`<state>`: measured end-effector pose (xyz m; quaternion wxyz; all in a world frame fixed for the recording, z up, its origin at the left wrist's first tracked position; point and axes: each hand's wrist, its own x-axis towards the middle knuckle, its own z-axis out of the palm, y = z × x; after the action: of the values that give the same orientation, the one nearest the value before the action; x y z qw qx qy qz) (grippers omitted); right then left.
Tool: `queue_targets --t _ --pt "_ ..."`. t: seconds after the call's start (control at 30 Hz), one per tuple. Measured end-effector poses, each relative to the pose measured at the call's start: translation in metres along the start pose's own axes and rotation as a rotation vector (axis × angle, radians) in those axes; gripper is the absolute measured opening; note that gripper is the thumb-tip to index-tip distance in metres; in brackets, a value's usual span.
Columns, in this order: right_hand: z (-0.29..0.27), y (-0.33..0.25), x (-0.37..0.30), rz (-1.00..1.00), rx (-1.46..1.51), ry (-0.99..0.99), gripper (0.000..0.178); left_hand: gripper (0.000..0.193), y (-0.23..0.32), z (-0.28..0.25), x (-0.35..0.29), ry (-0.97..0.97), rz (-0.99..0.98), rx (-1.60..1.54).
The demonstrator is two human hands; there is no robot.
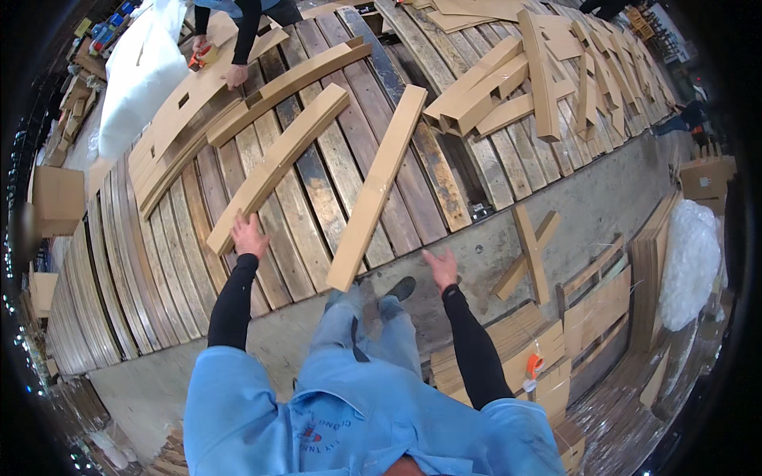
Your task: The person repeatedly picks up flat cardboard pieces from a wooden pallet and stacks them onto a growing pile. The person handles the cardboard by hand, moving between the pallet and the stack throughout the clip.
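My left hand [249,236] is at the near end of a long folded cardboard strip [282,165], its fingers apart and touching or just beside the strip's edge. My right hand [441,268] hangs empty by the table's front edge, fingers spread. Between my hands a long, narrow cardboard box [379,186] lies slantwise, its near end reaching the table's front edge. Both pieces rest on a wooden slatted table [321,202]. Farther off, a co-worker's hand [236,76] presses on a flat cardboard sheet [184,119], and the other holds an orange tape dispenser [200,59].
Several long cardboard tubes [484,87] are piled on the table's right side. On the floor two crossed cardboard pieces [530,255] lie near stacked cardboard sheets [508,349]. An orange tape dispenser [534,365] sits on that stack. A bag of clear wrap [690,262] stands at far right.
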<state>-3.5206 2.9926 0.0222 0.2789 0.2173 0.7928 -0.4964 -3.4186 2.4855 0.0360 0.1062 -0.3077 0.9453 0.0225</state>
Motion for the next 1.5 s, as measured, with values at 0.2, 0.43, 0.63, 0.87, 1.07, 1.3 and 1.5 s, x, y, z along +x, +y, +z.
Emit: queue_targets --t 0.2,0.43,0.63,0.87,1.07,1.3,1.5 --pt "0.144 -0.044 0.063 -0.118 -0.122 -0.016 0.11 0.081 -0.058 0.005 0.103 -0.212 0.112 0.149" --pt "0.224 -0.056 0.067 -0.107 0.078 -0.082 0.09 0.067 0.05 0.03 0.144 -0.247 0.514 -0.347" --pt "0.221 -0.075 0.103 -0.133 -0.044 -0.027 0.077 0.073 0.077 0.012 0.289 0.213 0.436 -0.301" --pt "0.253 -0.126 0.139 -0.203 0.147 -0.03 0.08 0.085 -0.007 -0.034 0.509 -0.188 0.46 -0.089" --pt "0.286 -0.132 0.155 -0.122 0.258 0.028 0.089 0.075 0.006 0.059 0.42 -0.419 0.587 -0.599" --pt "0.259 -0.151 0.142 -0.114 0.722 -0.14 0.084 0.062 0.085 0.085 0.221 -0.633 0.2 -1.462" --pt "0.214 -0.153 0.048 -0.168 0.525 -0.144 0.085 0.078 0.048 0.041 0.127 -0.639 0.066 -1.412"
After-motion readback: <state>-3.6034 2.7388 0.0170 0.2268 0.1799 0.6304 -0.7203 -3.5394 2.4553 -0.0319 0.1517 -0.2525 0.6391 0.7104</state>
